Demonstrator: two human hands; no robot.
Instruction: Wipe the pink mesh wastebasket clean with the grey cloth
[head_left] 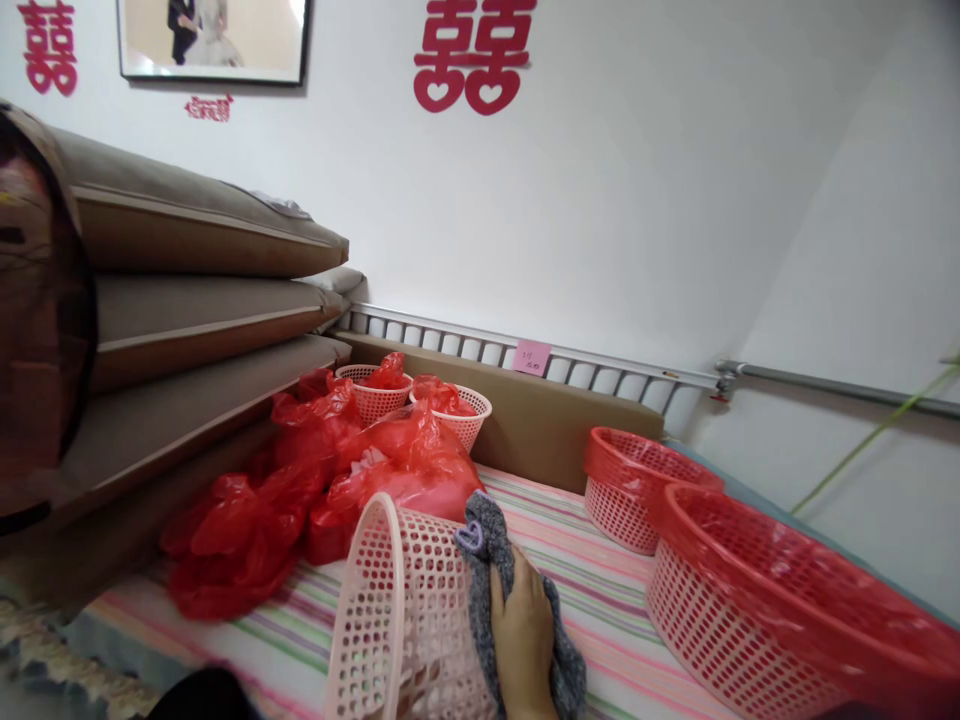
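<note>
A pale pink perforated plastic basket [442, 610] lies tipped on its side in front of me, its round rim facing left. My right hand [523, 625] is wrapped around a dark grey cloth [491, 530] with a lilac hanging loop, pressing it against the basket's outer wall. Low on the basket, a skin-toned patch shows faintly through the holes; it may be my left hand, but its fingers are hidden. Just behind the basket sit knotted red plastic bags [412, 465], and a crumpled red bag [232, 540] lies to the left.
Two red-lined baskets, a smaller one [622, 510] and a larger one [735, 610], stand at right on the striped sheet [592, 570]. Two small baskets with red bags, one pink [375, 400] and one white [469, 425], stand behind. Stacked cushions [202, 310] border the left; a radiator [600, 378] lines the wall.
</note>
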